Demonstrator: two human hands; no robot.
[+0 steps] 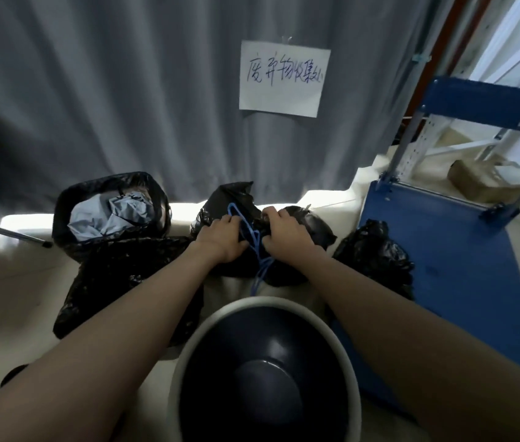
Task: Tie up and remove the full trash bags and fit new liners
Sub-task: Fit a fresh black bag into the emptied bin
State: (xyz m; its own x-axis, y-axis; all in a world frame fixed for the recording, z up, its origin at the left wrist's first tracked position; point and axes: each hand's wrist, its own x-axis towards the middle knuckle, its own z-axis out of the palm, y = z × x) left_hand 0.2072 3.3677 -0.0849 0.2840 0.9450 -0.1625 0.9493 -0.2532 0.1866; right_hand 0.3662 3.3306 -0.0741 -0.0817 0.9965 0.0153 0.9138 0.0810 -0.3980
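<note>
A full black trash bag [308, 232] lies on the floor in front of me, with blue drawstrings [254, 237] running across its gathered neck. My left hand [223, 239] grips the bag's neck and the strings on the left. My right hand [284, 234] grips the bag and strings on the right. A loose end of the string hangs down toward me. Just below my arms stands a round bin [188, 362] with a pale rim and dark inside, with no liner in it. At the left a lined bin [61, 215] holds grey crumpled plastic [108, 215].
A flat black bag [118, 275] lies on the floor at left. Another tied black bag [376, 253] sits against a blue cart [462, 250] at right. A grey curtain [124, 90] with a handwritten paper sign [284, 78] hangs behind. Metal shelving stands at the far right.
</note>
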